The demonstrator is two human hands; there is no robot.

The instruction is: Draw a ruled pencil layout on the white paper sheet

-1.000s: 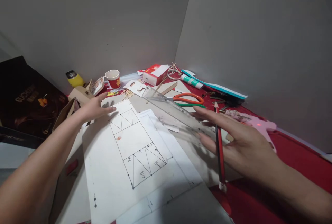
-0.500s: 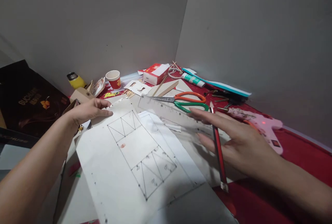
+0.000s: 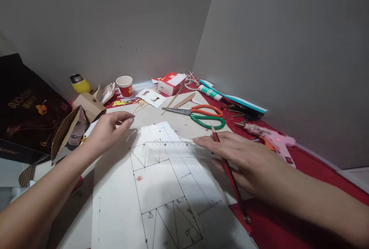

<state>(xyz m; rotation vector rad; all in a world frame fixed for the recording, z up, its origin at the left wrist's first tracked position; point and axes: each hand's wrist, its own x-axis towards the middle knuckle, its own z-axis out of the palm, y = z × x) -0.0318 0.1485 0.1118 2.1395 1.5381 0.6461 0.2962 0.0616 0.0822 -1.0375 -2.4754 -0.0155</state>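
One clear ruler (image 3: 173,151) juts left from right hand (image 3: 240,156), over drawn sheet (image 3: 115,199).

Two plain, matte grey wall panels enclose the work area: a rear panel (image 3: 95,22) and a right-hand panel (image 3: 282,49). The panels meet at a straight corner seam (image 3: 206,22), which appears slanted in this view. Small dark marks (image 3: 136,50) spot the rear panel. A red-surfaced counter (image 3: 314,191) extends into the corner. Illumination is uneven: the upper wall areas are dim, and soft shadows fall across the near part of the counter.
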